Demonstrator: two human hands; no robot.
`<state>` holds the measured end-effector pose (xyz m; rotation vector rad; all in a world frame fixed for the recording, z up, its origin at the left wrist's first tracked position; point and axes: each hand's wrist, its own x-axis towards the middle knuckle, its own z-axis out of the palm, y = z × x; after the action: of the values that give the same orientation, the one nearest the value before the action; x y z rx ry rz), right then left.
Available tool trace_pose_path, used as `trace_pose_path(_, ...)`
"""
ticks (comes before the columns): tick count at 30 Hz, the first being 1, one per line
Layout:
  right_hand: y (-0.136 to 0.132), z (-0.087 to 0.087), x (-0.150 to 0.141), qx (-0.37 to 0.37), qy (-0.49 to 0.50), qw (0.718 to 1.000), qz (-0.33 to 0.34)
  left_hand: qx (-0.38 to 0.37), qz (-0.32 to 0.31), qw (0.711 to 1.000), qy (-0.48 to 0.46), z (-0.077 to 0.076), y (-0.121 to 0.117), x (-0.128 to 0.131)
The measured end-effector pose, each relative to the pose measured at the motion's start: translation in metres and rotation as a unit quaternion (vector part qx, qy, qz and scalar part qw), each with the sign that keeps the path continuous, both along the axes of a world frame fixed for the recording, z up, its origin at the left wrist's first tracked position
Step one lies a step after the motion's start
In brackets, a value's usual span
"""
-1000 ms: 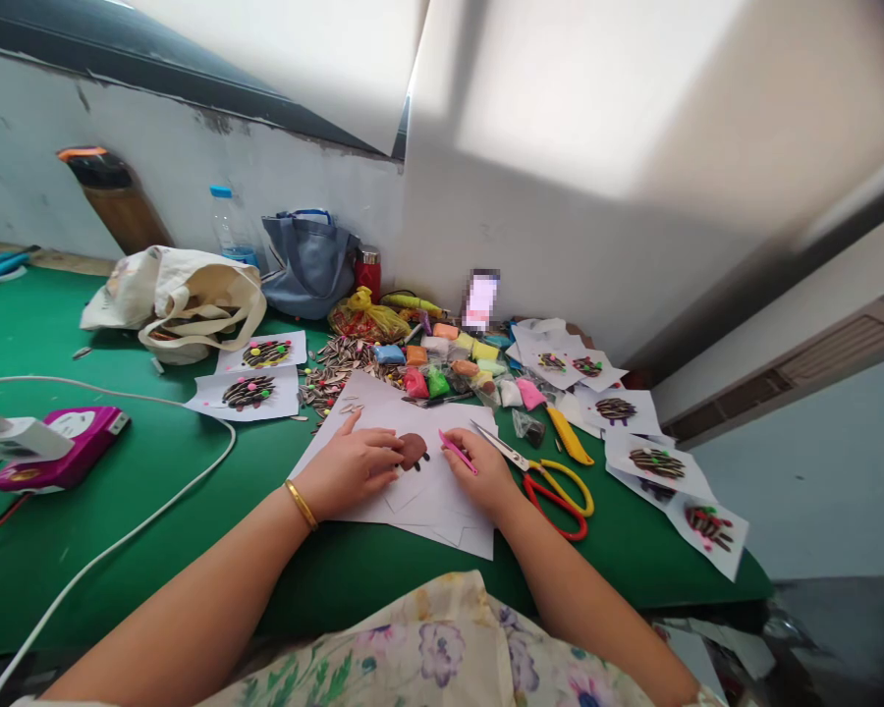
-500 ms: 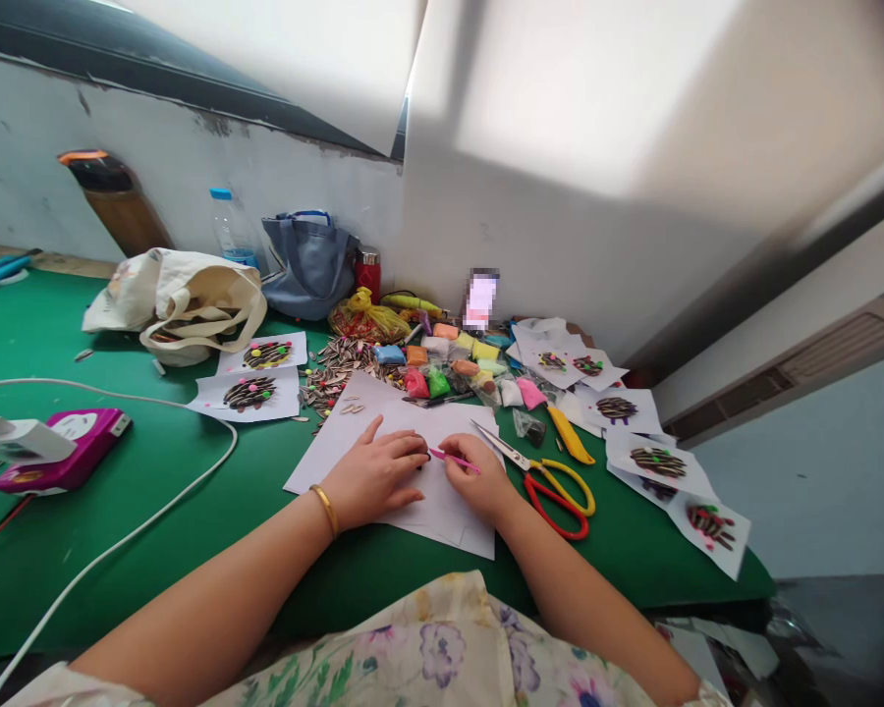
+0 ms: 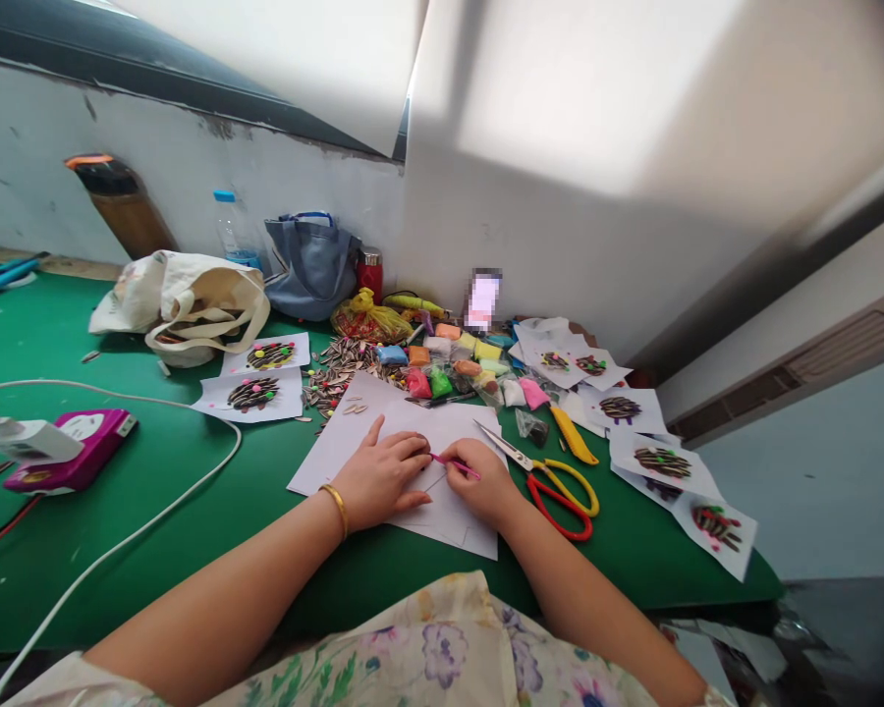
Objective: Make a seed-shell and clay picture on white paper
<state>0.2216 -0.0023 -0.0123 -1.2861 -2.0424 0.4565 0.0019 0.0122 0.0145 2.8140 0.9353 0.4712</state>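
Note:
My left hand [image 3: 379, 473] lies palm down on a stack of white paper [image 3: 339, 447]. Its thumb stands apart from the fingers, and whatever sits beneath the fingertips is hidden. A gold bangle [image 3: 337, 508] circles the left wrist. In my right hand [image 3: 480, 479] a slim pink tool [image 3: 464, 468] is pinched, its tip beside the left fingertips. Pale seeds [image 3: 355, 405] rest on the paper's upper left. Right of the right hand lie scissors [image 3: 552, 481] with one yellow and one red handle.
Sunflower seeds [image 3: 350, 361] and colourful clay packets [image 3: 417, 381] are heaped behind the paper. Seed pictures [image 3: 663, 462] lie on both sides. A yellow cutter [image 3: 575, 437] lies beyond the scissors. Leftward are a white cable [image 3: 192, 509], a magenta box [image 3: 81, 471] and a cloth bag [image 3: 192, 295].
The pink tool's tip has come closer to the left fingertips. A dark bit seen earlier under the left fingers is now mostly covered. The view has shifted slightly.

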Motion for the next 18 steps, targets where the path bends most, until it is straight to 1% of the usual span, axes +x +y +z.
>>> trace_pose_path(8, -0.0064, 0.0076, -0.0047, 0.064, -0.063, 0.995, 0.037, 0.013, 0.001, 1.0, -0.004, 0.0001, -0.0009, 0.001)
trace_pose_path(14, -0.0045, 0.0041, 0.0008, 0.073, -0.039, 0.997, 0.004, -0.002, 0.001, 1.0, -0.007, 0.0004, 0.0004, 0.0009)
trace_pose_path(18, -0.0031, 0.001, 0.0016, 0.063, -0.029, 0.998, 0.007, 0.004, 0.008, 1.0, 0.001, -0.0009, 0.0001, 0.003)
